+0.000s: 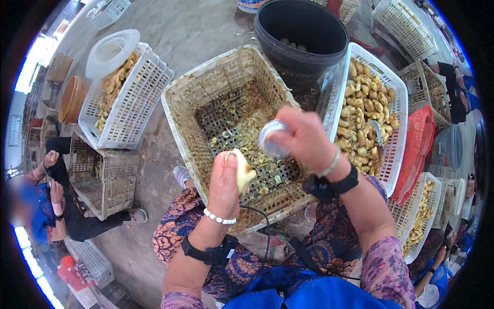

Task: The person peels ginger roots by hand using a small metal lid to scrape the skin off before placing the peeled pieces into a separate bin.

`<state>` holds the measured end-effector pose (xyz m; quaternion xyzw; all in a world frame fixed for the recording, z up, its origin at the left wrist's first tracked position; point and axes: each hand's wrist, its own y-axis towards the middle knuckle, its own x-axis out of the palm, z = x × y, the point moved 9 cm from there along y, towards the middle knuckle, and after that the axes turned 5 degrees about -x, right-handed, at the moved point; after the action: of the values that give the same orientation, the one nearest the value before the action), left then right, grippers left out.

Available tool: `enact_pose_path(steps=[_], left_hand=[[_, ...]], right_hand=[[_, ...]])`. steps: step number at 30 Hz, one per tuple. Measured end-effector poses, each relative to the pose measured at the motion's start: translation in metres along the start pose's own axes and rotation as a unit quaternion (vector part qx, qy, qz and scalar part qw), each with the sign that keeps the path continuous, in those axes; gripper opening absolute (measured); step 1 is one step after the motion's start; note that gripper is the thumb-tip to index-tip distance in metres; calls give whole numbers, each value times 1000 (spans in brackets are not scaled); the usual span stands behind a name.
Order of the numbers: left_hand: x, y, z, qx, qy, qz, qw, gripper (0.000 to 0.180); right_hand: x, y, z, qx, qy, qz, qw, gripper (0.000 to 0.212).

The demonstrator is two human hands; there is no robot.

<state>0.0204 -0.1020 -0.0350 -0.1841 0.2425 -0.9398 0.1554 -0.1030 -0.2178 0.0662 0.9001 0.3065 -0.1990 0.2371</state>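
Observation:
Over the dirty plastic crate (190,87) between my knees, my left hand (222,177) is closed round a pale, peeled piece of ginger (245,174). Its cut tip points up past my thumb. My right hand (304,135) grips a round, shiny silvery tool (274,139), just right of the ginger and apart from it. The tool is blurred, so its exact kind cannot be made out. Peelings and scraps (247,147) lie on the perforated bottom of the crate below both hands.
At the right stands a white crate (399,98) full of ginger, with a curved knife (378,136) on top. A black bucket (301,54) is beyond my crate. A red bag (416,154) lies farther right. Another ginger crate (146,85) and a seated co-worker (43,206) are left.

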Motion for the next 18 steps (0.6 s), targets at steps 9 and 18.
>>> enact_pose_path(steps=[9, 18], left_hand=[[9, -6, -3, -66, -82, -79, 991, 46], [28, -16, -9, -126, -45, -180, 975, 47]], right_hand=[[-10, 0, 26, 44, 38, 34, 998, 19], [22, -10, -15, 9, 105, -146, 984, 24]])
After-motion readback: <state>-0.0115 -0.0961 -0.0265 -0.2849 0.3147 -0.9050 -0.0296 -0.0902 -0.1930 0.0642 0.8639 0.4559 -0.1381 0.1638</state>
